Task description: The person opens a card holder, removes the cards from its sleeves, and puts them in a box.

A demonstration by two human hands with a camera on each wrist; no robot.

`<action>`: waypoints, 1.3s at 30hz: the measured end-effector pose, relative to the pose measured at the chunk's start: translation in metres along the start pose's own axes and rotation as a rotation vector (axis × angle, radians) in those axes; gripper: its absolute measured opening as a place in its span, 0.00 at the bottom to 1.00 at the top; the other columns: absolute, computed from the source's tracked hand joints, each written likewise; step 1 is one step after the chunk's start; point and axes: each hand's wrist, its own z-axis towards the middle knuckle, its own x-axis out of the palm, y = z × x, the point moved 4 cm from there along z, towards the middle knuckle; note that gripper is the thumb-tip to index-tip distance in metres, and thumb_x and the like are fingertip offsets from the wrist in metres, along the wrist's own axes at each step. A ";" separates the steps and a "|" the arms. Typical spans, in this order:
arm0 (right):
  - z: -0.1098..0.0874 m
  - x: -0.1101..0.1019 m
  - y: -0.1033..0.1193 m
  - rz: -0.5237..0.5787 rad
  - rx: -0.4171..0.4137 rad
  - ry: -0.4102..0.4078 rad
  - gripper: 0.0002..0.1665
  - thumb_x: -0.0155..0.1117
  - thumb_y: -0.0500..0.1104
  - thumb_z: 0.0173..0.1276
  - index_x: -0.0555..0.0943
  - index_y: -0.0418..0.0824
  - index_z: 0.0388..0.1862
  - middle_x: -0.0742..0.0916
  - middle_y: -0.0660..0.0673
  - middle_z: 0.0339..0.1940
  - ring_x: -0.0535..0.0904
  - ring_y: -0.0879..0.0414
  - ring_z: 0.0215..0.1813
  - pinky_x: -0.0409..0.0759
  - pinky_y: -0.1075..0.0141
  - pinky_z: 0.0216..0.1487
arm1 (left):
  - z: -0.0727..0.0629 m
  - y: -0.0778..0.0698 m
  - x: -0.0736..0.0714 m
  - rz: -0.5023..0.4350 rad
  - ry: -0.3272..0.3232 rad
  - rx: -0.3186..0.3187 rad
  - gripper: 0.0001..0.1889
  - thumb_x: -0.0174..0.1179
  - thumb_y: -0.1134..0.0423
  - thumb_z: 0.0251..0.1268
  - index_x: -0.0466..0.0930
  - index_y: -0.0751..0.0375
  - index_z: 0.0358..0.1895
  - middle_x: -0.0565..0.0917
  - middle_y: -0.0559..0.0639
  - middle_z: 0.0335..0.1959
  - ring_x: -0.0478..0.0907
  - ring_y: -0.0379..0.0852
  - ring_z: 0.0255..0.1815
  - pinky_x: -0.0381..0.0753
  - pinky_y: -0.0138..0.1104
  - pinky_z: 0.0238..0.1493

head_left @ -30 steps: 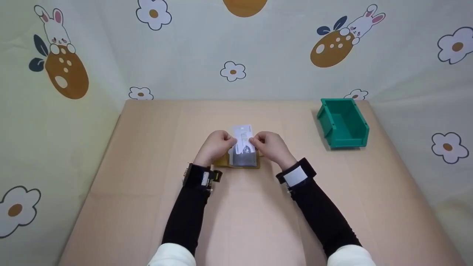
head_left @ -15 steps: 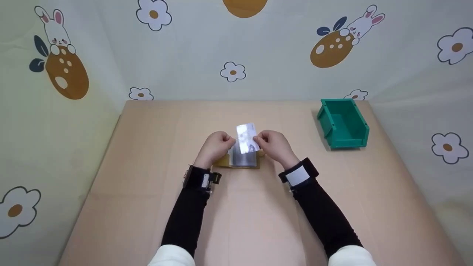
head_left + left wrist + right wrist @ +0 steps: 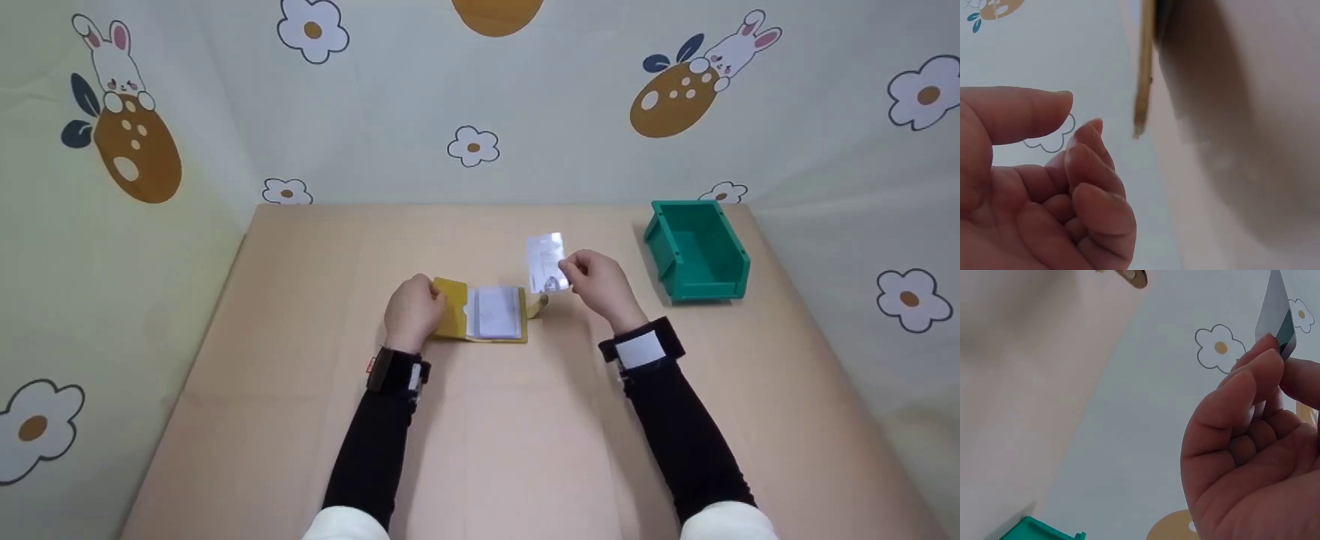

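A yellow card holder (image 3: 453, 319) lies spread on the table, its clear sleeves (image 3: 498, 313) facing up and its snap strap (image 3: 537, 306) sticking out to the right. By its left edge is my left hand (image 3: 415, 313). The left wrist view shows that hand's thumb and loosely bent fingers (image 3: 1103, 211) with a gap between them, apart from the holder's edge (image 3: 1144, 67). My right hand (image 3: 604, 289) pinches a whitish card (image 3: 546, 261) by its right side, above and to the right of the holder. The card (image 3: 1273, 309) stands tilted between thumb and fingertips in the right wrist view.
A green plastic bin (image 3: 706, 291) stands at the table's back right, beyond the right hand. The table (image 3: 300, 360) has a beige covering. Behind it hangs a pale cloth backdrop (image 3: 390, 112) printed with flowers and rabbits.
The right hand has drawn the card away from the holder's sleeves, up and to the right. My left hand has shifted left and down from the sleeves to the holder's left edge.
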 end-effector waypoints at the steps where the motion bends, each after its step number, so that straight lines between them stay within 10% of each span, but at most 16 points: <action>1: 0.000 -0.003 -0.003 0.000 0.006 -0.006 0.14 0.56 0.46 0.76 0.78 0.37 0.34 0.81 0.44 0.29 0.78 0.50 0.34 0.75 0.61 0.37 | 0.000 0.002 0.001 0.007 -0.005 -0.002 0.07 0.57 0.64 0.63 0.79 0.66 0.37 0.82 0.57 0.35 0.78 0.53 0.35 0.76 0.45 0.39; 39: 0.001 -0.117 -0.111 -0.001 0.357 -0.119 0.28 0.38 0.53 0.81 0.71 0.32 0.60 0.76 0.38 0.45 0.71 0.49 0.41 0.69 0.61 0.38 | 0.000 0.025 0.012 0.073 0.116 -0.072 0.13 0.53 0.65 0.64 0.67 0.58 0.20 0.70 0.51 0.21 0.68 0.49 0.25 0.65 0.37 0.28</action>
